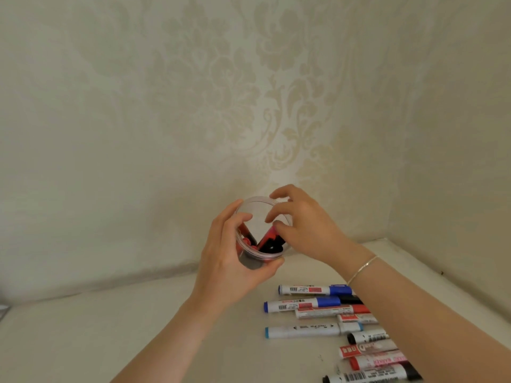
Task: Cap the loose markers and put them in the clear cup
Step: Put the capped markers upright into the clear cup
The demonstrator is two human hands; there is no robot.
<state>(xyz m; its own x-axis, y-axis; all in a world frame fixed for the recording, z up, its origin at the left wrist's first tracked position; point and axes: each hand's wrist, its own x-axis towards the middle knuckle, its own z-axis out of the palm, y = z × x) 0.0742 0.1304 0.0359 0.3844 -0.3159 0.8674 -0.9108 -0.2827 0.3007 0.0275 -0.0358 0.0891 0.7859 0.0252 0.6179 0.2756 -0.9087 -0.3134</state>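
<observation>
Head view: clear cup in left hand, tilted.

Little of the print can be read. The red-and-white marker, below and to the right of the right grip, carries the word "MARKER" in pink capitals. Barcodes stand on the blue-capped marker and the black-capped marker; their digits are too small. The light-blue marker bears an illegible script line.
</observation>
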